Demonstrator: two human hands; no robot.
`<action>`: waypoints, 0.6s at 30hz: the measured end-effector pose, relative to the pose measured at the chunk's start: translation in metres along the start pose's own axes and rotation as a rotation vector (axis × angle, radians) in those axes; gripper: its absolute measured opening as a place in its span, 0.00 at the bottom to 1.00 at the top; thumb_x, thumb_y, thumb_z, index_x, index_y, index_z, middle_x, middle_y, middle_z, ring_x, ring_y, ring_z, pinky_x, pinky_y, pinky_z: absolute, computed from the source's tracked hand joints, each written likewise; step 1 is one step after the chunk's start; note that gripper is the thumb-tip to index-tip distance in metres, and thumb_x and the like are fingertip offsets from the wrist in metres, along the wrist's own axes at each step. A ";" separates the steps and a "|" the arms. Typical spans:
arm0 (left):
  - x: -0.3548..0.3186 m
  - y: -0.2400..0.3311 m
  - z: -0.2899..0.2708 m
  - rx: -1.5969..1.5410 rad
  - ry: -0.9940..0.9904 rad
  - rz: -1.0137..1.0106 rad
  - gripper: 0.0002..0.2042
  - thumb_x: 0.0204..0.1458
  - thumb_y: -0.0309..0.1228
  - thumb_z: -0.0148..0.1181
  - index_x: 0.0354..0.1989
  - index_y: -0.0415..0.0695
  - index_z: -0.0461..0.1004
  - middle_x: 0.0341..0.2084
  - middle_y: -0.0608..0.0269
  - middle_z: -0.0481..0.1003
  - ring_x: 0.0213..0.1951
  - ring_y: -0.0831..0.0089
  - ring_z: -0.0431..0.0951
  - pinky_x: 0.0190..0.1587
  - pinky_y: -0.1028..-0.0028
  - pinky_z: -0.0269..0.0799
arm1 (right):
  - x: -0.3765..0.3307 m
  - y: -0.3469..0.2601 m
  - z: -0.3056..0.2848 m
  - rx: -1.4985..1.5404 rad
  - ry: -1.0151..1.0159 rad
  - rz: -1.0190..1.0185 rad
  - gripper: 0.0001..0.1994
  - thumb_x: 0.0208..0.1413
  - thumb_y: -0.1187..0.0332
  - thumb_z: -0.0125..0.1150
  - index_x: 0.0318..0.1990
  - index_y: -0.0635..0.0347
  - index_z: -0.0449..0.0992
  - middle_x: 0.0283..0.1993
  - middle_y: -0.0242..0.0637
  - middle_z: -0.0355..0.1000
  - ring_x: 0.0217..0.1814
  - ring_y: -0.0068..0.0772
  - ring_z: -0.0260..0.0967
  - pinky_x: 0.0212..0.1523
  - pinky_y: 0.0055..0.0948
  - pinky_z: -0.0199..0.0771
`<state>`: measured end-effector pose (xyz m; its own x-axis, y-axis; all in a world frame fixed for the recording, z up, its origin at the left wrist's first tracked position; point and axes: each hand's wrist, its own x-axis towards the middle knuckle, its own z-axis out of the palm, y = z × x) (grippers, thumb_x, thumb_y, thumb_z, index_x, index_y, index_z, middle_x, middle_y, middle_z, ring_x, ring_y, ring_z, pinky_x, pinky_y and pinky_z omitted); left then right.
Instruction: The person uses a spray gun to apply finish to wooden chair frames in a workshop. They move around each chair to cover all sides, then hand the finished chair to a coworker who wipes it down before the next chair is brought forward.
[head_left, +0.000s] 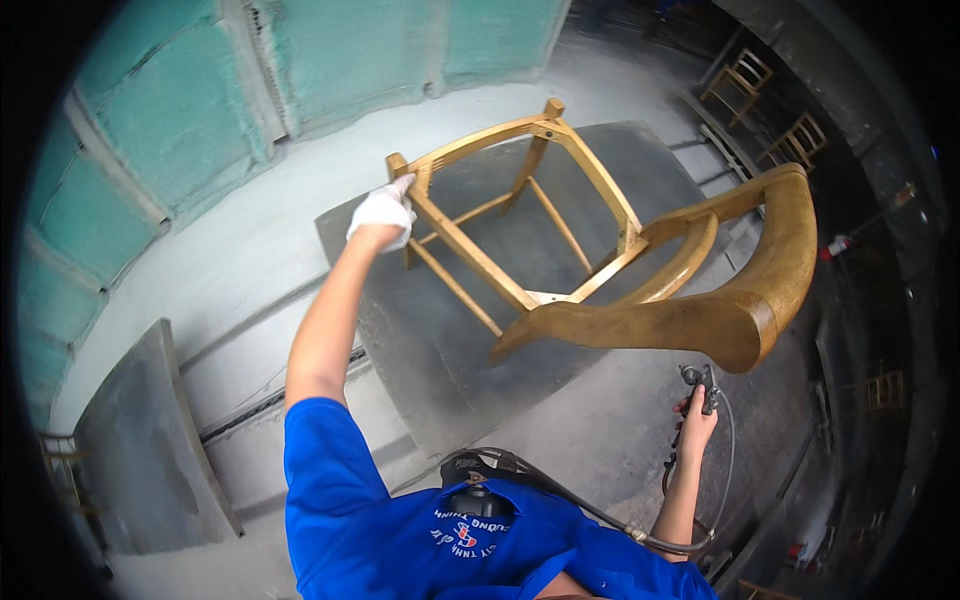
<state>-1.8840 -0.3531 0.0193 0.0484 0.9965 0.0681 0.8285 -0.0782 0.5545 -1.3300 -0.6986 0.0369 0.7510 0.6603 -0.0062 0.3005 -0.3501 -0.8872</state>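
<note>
A bare wooden chair frame (788, 260) without a seat panel stands in front of me, its curved backrest at the right and its open seat frame toward the far left. My left hand (382, 213), in a white glove, grips the seat frame's left corner near the top of a leg. Low at the right, my right hand (697, 425) is bare and wrapped round a dark spray gun (704, 384). A thin hose runs down from the gun along my forearm. The gun is below the backrest and apart from it.
Under the chair lies a dark grey flat board (440, 385). A similar grey panel (150, 450) leans at the left. Green filter-like wall panels (350, 60) line the far left. More wooden chairs (740, 82) stand at the far right. A thicker hose (600, 512) crosses by my waist.
</note>
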 end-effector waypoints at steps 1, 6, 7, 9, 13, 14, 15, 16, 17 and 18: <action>0.020 0.006 -0.004 0.068 -0.061 0.006 0.25 0.57 0.34 0.51 0.65 0.53 0.68 0.53 0.45 0.77 0.53 0.47 0.78 0.57 0.57 0.73 | -0.005 -0.003 -0.005 -0.009 0.018 0.007 0.19 0.68 0.50 0.54 0.35 0.56 0.74 0.25 0.27 0.72 0.24 0.20 0.72 0.18 0.22 0.62; 0.044 0.015 -0.002 0.325 -0.101 -0.051 0.21 0.61 0.38 0.48 0.63 0.57 0.69 0.55 0.48 0.76 0.56 0.49 0.76 0.57 0.57 0.71 | -0.033 -0.007 -0.020 -0.023 0.124 0.059 0.19 0.67 0.50 0.55 0.34 0.56 0.74 0.25 0.27 0.72 0.25 0.20 0.73 0.19 0.23 0.63; 0.042 0.013 -0.002 0.350 -0.138 -0.066 0.25 0.58 0.38 0.52 0.66 0.59 0.66 0.53 0.46 0.77 0.55 0.49 0.77 0.56 0.56 0.72 | -0.036 -0.007 -0.019 -0.036 0.139 0.059 0.20 0.67 0.48 0.55 0.31 0.55 0.74 0.25 0.27 0.73 0.25 0.20 0.73 0.19 0.22 0.63; 0.035 0.010 -0.004 0.389 -0.198 -0.123 0.32 0.55 0.38 0.55 0.71 0.63 0.59 0.52 0.44 0.77 0.54 0.49 0.78 0.57 0.56 0.72 | -0.034 -0.008 -0.013 0.054 0.153 0.115 0.21 0.67 0.48 0.54 0.30 0.55 0.74 0.25 0.27 0.73 0.25 0.21 0.73 0.19 0.23 0.63; -0.008 0.005 -0.028 0.394 -0.253 -0.167 0.39 0.52 0.43 0.61 0.74 0.58 0.53 0.52 0.43 0.77 0.54 0.48 0.78 0.58 0.57 0.72 | -0.001 -0.013 -0.005 0.177 0.063 0.124 0.20 0.67 0.46 0.54 0.33 0.52 0.74 0.26 0.28 0.74 0.27 0.22 0.75 0.20 0.23 0.64; -0.032 0.000 -0.035 0.403 -0.243 -0.146 0.42 0.51 0.46 0.64 0.75 0.56 0.51 0.52 0.43 0.77 0.54 0.48 0.78 0.58 0.57 0.72 | 0.010 -0.013 -0.002 0.211 0.031 0.147 0.19 0.67 0.46 0.54 0.34 0.52 0.74 0.27 0.28 0.74 0.27 0.23 0.75 0.20 0.23 0.63; -0.061 -0.002 -0.042 0.317 -0.272 -0.200 0.48 0.48 0.51 0.68 0.75 0.54 0.48 0.52 0.43 0.77 0.53 0.47 0.78 0.57 0.56 0.73 | 0.021 -0.013 0.000 0.254 -0.009 0.158 0.19 0.66 0.46 0.54 0.34 0.52 0.74 0.27 0.28 0.74 0.27 0.23 0.75 0.20 0.23 0.63; -0.093 -0.004 -0.044 0.317 -0.272 -0.254 0.48 0.49 0.52 0.68 0.76 0.55 0.46 0.50 0.41 0.78 0.51 0.46 0.79 0.55 0.55 0.74 | 0.033 -0.012 0.001 0.296 -0.036 0.193 0.20 0.66 0.46 0.55 0.34 0.53 0.74 0.27 0.29 0.74 0.28 0.24 0.75 0.20 0.23 0.64; -0.130 -0.004 -0.043 0.419 -0.181 -0.299 0.48 0.50 0.53 0.67 0.76 0.56 0.46 0.44 0.39 0.79 0.46 0.44 0.80 0.50 0.53 0.76 | 0.044 -0.013 0.001 0.330 -0.062 0.199 0.21 0.66 0.44 0.55 0.35 0.53 0.74 0.28 0.29 0.74 0.28 0.25 0.76 0.21 0.24 0.64; -0.168 -0.002 -0.036 0.451 -0.121 -0.394 0.46 0.51 0.53 0.65 0.76 0.57 0.47 0.39 0.38 0.80 0.41 0.42 0.81 0.45 0.50 0.76 | 0.053 -0.011 0.000 0.374 -0.090 0.213 0.21 0.66 0.44 0.55 0.36 0.53 0.74 0.28 0.29 0.74 0.29 0.25 0.76 0.21 0.24 0.64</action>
<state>-1.9146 -0.5209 0.0368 -0.2683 0.9463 -0.1804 0.9503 0.2906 0.1113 -1.2936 -0.6590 0.0464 0.7142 0.6603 -0.2323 -0.1016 -0.2305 -0.9678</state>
